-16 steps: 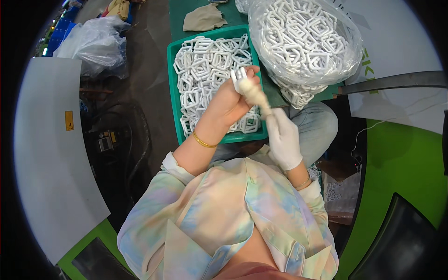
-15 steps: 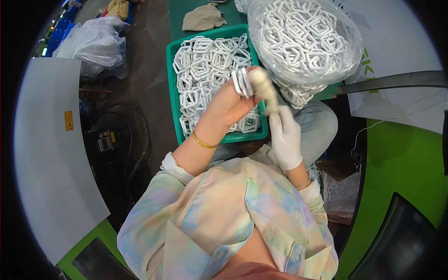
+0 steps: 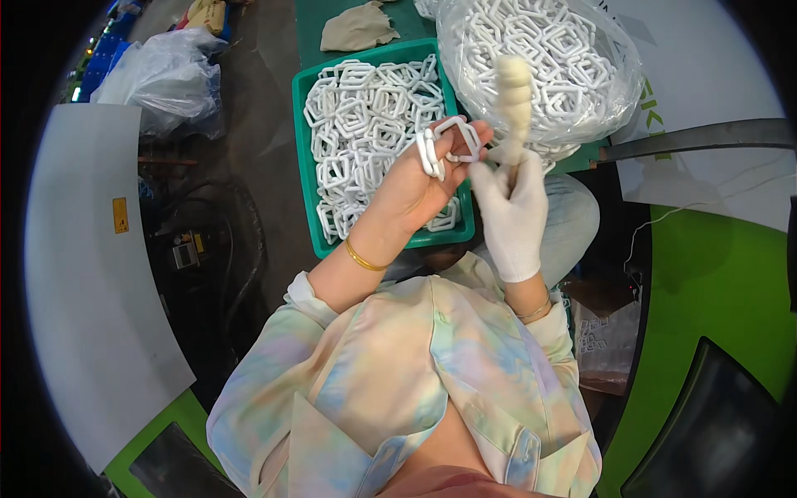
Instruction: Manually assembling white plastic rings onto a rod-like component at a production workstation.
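My bare left hand (image 3: pixel 408 189), palm turned up, holds a few white plastic frame-shaped links (image 3: pixel 429 154) between thumb and fingers. One of these links leans apart from the others on the fingertips, with its open middle showing. In a white glove, my right hand (image 3: pixel 513 217) is closed around the handle of a stick-like tool (image 3: pixel 515 98) with a cream, ridged, padded head. The tool points upward, just right of the links and apart from them. Behind my left hand is a green crate (image 3: pixel 304 158) full of similar white links (image 3: pixel 365 124).
A large clear plastic bag (image 3: pixel 624 104) heaped with more white links stands right of the crate. On the green table (image 3: pixel 315 21) lies a beige cloth (image 3: pixel 359 29). A dark curved bar (image 3: pixel 706 145) juts in from the right. White panels (image 3: pixel 91 274) flank me.
My right hand has swung the padded tool from beside the links to an upright position further right. One link in my left hand has tipped away from the others.
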A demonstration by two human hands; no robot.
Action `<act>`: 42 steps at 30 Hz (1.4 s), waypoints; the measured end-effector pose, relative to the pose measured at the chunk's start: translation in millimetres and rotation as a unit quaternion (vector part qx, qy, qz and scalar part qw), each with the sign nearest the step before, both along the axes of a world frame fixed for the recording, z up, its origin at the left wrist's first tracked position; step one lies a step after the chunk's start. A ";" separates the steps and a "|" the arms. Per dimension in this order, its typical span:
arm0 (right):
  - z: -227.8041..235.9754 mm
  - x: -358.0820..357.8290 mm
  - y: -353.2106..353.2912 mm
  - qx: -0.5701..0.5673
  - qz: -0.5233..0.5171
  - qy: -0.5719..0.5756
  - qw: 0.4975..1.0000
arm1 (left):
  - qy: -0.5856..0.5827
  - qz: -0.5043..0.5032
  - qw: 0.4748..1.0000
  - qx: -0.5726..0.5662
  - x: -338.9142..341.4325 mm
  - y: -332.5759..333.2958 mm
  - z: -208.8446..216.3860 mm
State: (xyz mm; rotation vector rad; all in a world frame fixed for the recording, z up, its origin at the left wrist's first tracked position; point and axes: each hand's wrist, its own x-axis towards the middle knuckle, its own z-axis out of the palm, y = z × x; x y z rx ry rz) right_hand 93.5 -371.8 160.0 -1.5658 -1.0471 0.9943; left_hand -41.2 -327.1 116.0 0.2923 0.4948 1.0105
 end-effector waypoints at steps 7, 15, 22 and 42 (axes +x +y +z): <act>-1.3 3.6 6.4 0.020 -0.023 -0.017 0.999 | -0.001 -0.021 0.998 0.055 6.1 -3.8 20.1; -1.3 -15.0 -2.9 0.005 0.088 -0.059 0.994 | 0.124 0.057 0.990 0.044 13.2 -8.3 15.6; -21.2 11.7 -11.8 0.018 0.111 -0.102 0.988 | 0.026 0.073 0.996 0.045 -4.7 -3.1 24.4; -14.6 18.9 -14.4 0.030 0.103 -0.114 0.988 | 0.036 0.069 0.994 0.082 -11.0 -1.9 42.2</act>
